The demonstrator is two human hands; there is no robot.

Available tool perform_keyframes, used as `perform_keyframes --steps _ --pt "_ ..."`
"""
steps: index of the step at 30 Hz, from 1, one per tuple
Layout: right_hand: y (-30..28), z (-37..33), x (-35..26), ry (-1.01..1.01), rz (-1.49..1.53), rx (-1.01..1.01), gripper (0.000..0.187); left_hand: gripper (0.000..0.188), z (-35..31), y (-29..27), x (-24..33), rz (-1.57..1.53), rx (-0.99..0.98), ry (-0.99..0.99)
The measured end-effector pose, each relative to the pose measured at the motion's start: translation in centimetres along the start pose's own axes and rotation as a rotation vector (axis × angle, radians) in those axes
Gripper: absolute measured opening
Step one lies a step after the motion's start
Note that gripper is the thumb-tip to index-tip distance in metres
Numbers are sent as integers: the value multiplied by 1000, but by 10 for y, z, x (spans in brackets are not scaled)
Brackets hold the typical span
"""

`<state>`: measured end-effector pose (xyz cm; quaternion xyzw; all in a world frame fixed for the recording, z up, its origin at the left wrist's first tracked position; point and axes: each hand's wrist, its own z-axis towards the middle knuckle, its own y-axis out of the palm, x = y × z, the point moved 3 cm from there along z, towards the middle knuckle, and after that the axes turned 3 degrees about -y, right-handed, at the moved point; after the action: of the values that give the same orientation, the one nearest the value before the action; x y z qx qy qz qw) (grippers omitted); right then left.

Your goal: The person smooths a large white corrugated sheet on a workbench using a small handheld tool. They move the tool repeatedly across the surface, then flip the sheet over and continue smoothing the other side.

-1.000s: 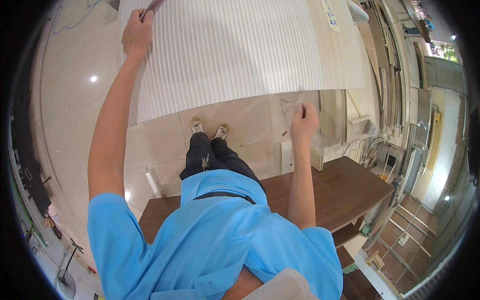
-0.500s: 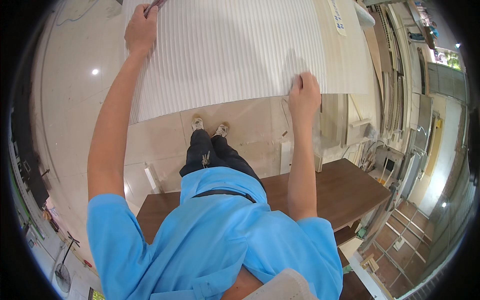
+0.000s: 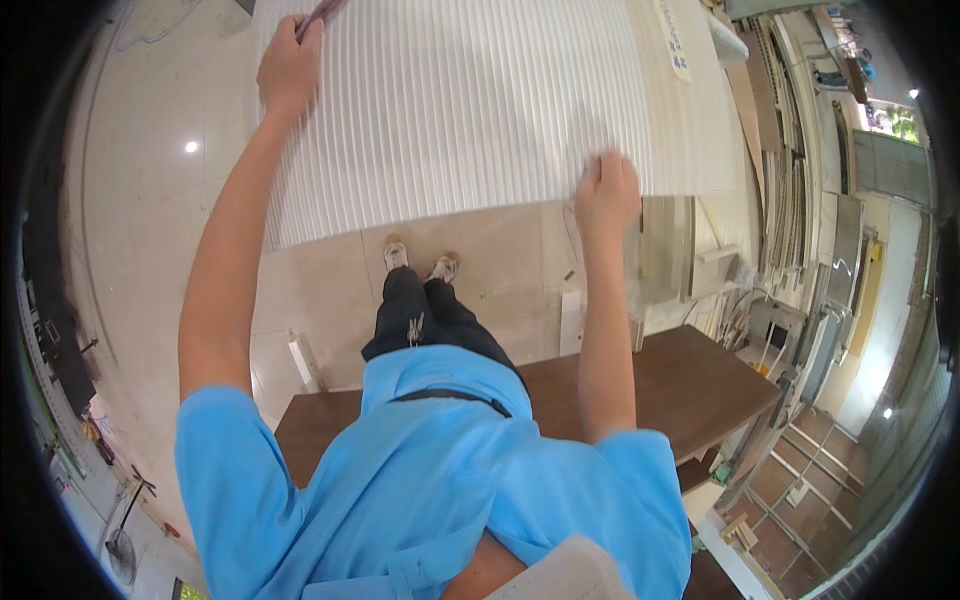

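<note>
A large white ribbed panel [image 3: 450,120] spans the top of the view, its fine grooves running away from me. At its far left, my left hand [image 3: 290,72] is closed around a slim dark reddish thing [image 3: 322,12], whose far part is cut off by the picture's edge. My right hand [image 3: 608,195] is at the panel's near edge, toward the right, its fingers curled together and slightly blurred. What is in those fingers, if anything, is hidden. Beside the ribs, a pale label strip [image 3: 675,45] lies on a smooth cream surface.
Behind me stands a dark brown table [image 3: 660,385]. Boards [image 3: 778,130] are stacked on the right, with a metal frame [image 3: 800,490] lower down. Pale floor tiles [image 3: 170,230] lie on the left; a pedestal fan [image 3: 122,550] stands at lower left.
My left hand has shifted slightly right and toward me with the dark reddish thing. My right hand has come a little nearer along the panel's edge. Both fists stay closed.
</note>
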<state>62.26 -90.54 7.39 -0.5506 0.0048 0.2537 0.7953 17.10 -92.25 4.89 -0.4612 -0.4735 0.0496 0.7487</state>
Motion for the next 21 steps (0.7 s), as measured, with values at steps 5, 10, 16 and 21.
perform_keyframes --steps 5,10,16,21 --pt "-7 -19 6 91 -16 -50 12 48 3 3 -4 15 -20 5" --pt "4 -8 7 18 6 -2 9 48 7 5 -6 44 12 41" --pt "-19 -70 34 243 246 -78 8 47 6 5 -7 45 -11 11" --pt "-11 -55 38 225 335 -34 8 48 6 5 -5 39 -9 -7"
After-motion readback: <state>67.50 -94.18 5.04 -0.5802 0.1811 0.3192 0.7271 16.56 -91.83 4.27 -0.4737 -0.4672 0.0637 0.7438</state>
